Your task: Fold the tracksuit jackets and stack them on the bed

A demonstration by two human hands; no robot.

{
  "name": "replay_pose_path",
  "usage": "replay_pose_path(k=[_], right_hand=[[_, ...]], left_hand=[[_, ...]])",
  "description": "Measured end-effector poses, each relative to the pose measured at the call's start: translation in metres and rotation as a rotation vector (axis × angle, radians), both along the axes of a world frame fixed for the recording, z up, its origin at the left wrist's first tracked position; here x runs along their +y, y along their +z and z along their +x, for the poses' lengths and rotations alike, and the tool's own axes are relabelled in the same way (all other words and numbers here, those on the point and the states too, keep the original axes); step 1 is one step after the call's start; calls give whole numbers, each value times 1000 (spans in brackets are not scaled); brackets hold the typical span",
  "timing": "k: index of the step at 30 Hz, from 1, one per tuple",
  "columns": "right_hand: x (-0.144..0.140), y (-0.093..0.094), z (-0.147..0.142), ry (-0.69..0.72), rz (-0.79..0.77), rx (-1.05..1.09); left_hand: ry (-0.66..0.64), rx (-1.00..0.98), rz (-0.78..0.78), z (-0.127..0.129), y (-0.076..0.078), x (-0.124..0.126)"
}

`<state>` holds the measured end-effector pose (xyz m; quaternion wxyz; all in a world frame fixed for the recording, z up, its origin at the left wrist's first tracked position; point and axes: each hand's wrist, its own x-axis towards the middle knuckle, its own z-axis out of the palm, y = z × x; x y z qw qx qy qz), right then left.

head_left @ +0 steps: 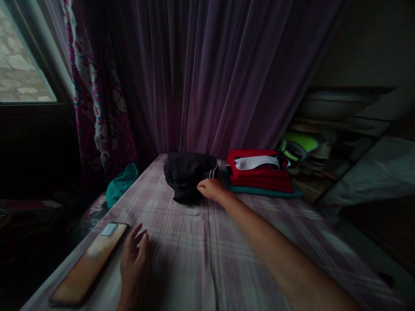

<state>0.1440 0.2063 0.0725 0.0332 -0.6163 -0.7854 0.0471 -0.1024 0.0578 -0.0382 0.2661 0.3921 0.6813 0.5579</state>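
My right hand (211, 189) reaches forward across the bed-like surface, fingers closed on the edge of a bunched black garment (186, 170) with thin white trim. The fingertips are partly lost against the dark cloth. My left hand (134, 255) is near the front left, fingers loosely bent and apart, with nothing in it. Just left of it lies a phone (90, 263), back side up, its camera block at the far end. To the right of the black garment sits a folded red garment pile (259, 181) with a white sock-like strip (257, 162) across its top.
A pale checked cloth (181, 242) covers the surface. Under the red pile is a folded teal cloth (266, 190). Another teal cloth (121, 185) hangs at the left edge. Purple curtains (207, 77) stand behind; a cluttered shelf (324, 151) is at right.
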Motion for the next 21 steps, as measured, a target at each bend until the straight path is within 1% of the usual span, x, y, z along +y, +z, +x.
replay_pose_path(k=[2, 4, 5, 6, 7, 8, 10, 11, 13, 15, 16, 17, 18, 19, 21], right_hand=[[8, 16, 37, -121, 86, -16], [16, 33, 82, -256, 189, -46], [18, 39, 105, -337, 246, -68], [19, 43, 128, -447, 309, -103], [20, 46, 149, -544, 333, -135], [20, 48, 168, -608, 332, -144], [21, 52, 196, -663, 293, -95], [22, 55, 204, -660, 266, -52], [24, 65, 208, -637, 228, 29], [22, 76, 199, -595, 216, 81], [17, 81, 191, -545, 194, 134], [8, 83, 181, -471, 139, 202], [-4, 84, 170, -374, 43, 279], [-19, 82, 159, -257, -100, 357], [-54, 72, 137, -4, -503, 412]], left_hand=[[-10, 1, 7, 0, 0, 0], [-15, -1, 16, -1, -2, 1], [-15, -2, 14, -1, -3, 2], [-17, -3, 9, -1, -4, 2], [-19, -6, 4, -1, -4, 3], [-21, -10, 2, -2, -4, 3], [-25, -17, -1, -2, -4, 3], [-25, -18, -6, -2, -4, 2], [-28, -12, -15, -2, -3, 1], [-36, 2, -14, -3, -2, 1], [-42, 7, -9, -3, -1, 1], [-43, 8, -6, -3, -1, 0], [-40, 6, -10, -3, -1, 1], [-35, 2, -16, -3, 0, 1], [-35, -4, -20, -2, 0, 1]])
